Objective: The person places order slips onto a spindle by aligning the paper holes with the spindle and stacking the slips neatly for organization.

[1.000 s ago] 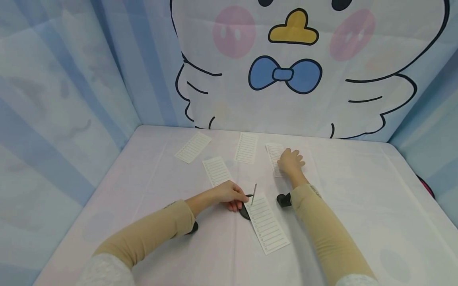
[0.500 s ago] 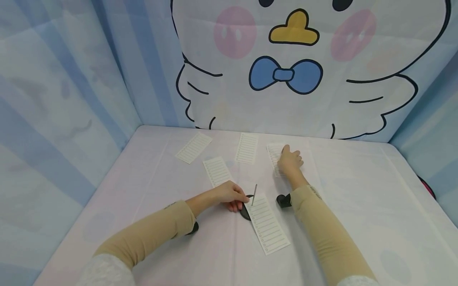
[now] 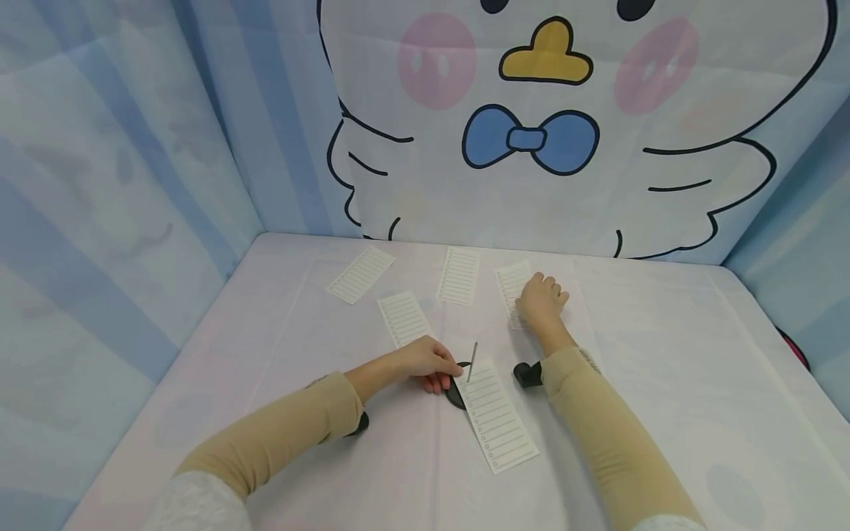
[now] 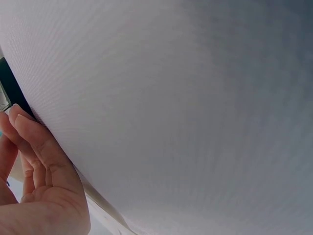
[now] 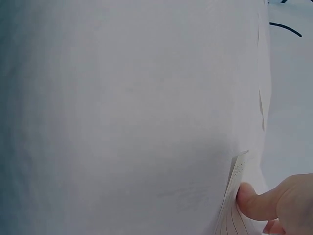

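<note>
A thin metal spike [image 3: 473, 361] stands upright on a round black base [image 3: 454, 396], through the top end of a lined checklist slip [image 3: 498, 424]. My left hand [image 3: 428, 361] pinches that slip's upper left corner beside the spike. In the left wrist view, the left fingers [image 4: 41, 142] lie curled by the base's dark edge. Farther back, my right hand [image 3: 543, 301] is at another lined slip [image 3: 511, 284] and covers its right side. The right wrist view shows the right thumb [image 5: 254, 203] against this slip, which is bent upward; the other fingers are mostly hidden.
Three more lined slips lie flat: one at the back left [image 3: 361, 274], one at the back middle [image 3: 458, 274], and one just behind my left hand [image 3: 403, 317]. The table's far edge meets a printed curtain [image 3: 524, 199]. Black wrist mounts [image 3: 527, 374] hang below both sleeves.
My right hand's fingers shift and curl in at the back right slip, whose upper right corner now shows. The left hand and the slip on the spike stay as they were.
</note>
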The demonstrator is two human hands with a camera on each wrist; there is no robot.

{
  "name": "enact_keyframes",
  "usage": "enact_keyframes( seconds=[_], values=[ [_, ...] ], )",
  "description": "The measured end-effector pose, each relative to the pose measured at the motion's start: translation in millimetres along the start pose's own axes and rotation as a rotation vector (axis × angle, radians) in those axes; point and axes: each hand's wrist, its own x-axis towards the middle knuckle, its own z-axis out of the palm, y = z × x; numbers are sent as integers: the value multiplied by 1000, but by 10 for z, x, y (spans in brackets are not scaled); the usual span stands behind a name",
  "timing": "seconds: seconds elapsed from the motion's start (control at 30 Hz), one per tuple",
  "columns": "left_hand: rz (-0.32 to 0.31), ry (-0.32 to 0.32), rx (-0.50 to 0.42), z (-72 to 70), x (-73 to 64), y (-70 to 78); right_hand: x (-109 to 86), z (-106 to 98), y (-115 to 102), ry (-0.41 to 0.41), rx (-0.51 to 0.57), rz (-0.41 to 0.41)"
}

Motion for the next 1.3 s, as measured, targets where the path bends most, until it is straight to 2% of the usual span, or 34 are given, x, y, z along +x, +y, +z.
enact_keyframes(
  seconds=[0.33, 0.73, 0.97, 1.1, 1.3],
  values=[
    [-7, 2, -1, -10, -6, 6, 11, 18, -4, 30, -46, -27],
    [17, 12, 15, -2, -14, 5, -2, -47, 5, 117, -17, -43],
    [27, 13, 23, 3, -15, -3, -68, -189, 39, 132, 106, -56],
    [23, 10, 29, 5, -21, 8, -154, -300, 50, 149, 203, -93],
    [18, 25, 34, 19, -43, 33, -290, -480, 68, 189, 403, -153]
  ],
)
